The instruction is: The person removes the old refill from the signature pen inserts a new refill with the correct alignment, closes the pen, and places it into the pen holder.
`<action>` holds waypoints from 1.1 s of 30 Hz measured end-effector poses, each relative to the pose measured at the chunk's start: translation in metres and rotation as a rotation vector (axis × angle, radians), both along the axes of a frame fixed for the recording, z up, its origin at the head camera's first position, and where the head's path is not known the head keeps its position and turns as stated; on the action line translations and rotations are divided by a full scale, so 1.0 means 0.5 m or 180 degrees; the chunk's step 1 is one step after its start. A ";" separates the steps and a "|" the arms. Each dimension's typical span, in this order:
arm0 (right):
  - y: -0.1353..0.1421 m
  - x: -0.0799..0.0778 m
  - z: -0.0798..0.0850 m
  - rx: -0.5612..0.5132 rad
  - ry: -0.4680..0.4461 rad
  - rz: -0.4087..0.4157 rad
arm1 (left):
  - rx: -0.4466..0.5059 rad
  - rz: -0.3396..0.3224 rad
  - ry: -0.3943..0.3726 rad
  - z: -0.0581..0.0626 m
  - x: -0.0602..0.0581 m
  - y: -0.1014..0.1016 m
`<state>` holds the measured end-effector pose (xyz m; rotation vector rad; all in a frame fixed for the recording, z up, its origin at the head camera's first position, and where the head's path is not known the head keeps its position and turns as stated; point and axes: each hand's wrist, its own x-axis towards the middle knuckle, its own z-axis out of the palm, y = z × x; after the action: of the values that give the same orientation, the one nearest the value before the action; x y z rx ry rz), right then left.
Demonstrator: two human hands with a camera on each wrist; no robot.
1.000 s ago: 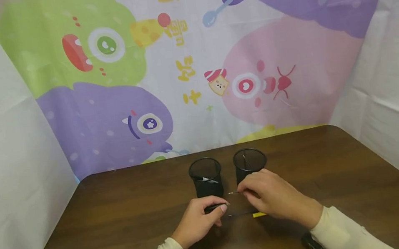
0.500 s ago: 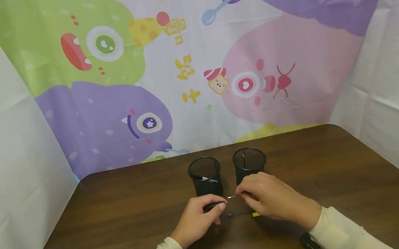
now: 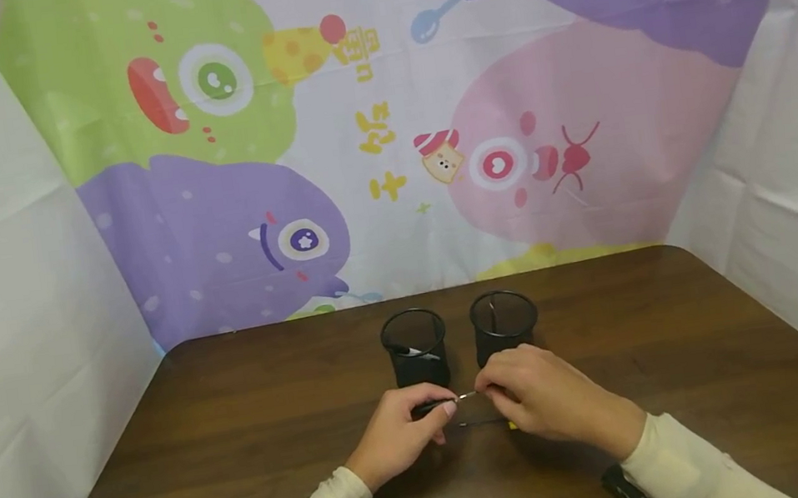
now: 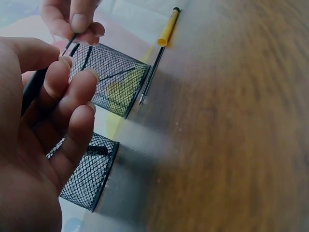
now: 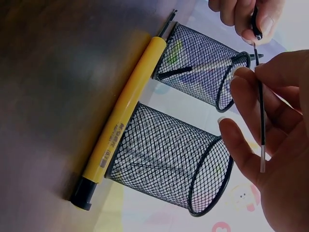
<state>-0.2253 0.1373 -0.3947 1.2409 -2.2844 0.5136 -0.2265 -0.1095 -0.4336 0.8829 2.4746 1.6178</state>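
Note:
My left hand (image 3: 402,435) pinches a black pen barrel (image 3: 431,406) between thumb and fingers, its end facing right. Opposite it, my right hand (image 3: 550,391) holds a slim black pen refill (image 5: 261,113) between thumb and forefinger. The refill's metal tip (image 3: 467,395) meets the barrel's end; how far inside it reaches, I cannot tell. Its clear tail lies over my right palm in the right wrist view. Beneath the hands, a yellow tube (image 5: 126,111) with a black end lies on the table, and dark refills (image 4: 151,77) stick out of it.
Just beyond the hands stand two black mesh pen cups. The left cup (image 3: 419,372) contains a black-and-white pen (image 3: 416,353); the right cup (image 3: 505,340) has a thin stick inside. A cartoon-printed cloth (image 3: 401,265) hangs behind the brown table (image 3: 273,383).
The refill in my right hand has moved left and slightly down, closing the gap to the pen barrel. My left hand keeps its hold and hardly shifts.

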 end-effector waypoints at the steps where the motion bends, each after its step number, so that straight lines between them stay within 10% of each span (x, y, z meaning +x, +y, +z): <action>1: 0.000 0.000 -0.001 -0.0001 0.0012 -0.0003 | 0.0001 -0.0007 -0.0001 0.000 0.000 0.000; 33: -0.008 0.001 -0.010 -0.0102 0.0136 0.0125 | -0.0007 -0.0053 -0.0065 0.001 0.002 -0.002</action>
<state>-0.2246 0.1333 -0.3999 1.2712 -2.2122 0.5306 -0.2253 -0.1107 -0.4331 0.8801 2.4484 1.6102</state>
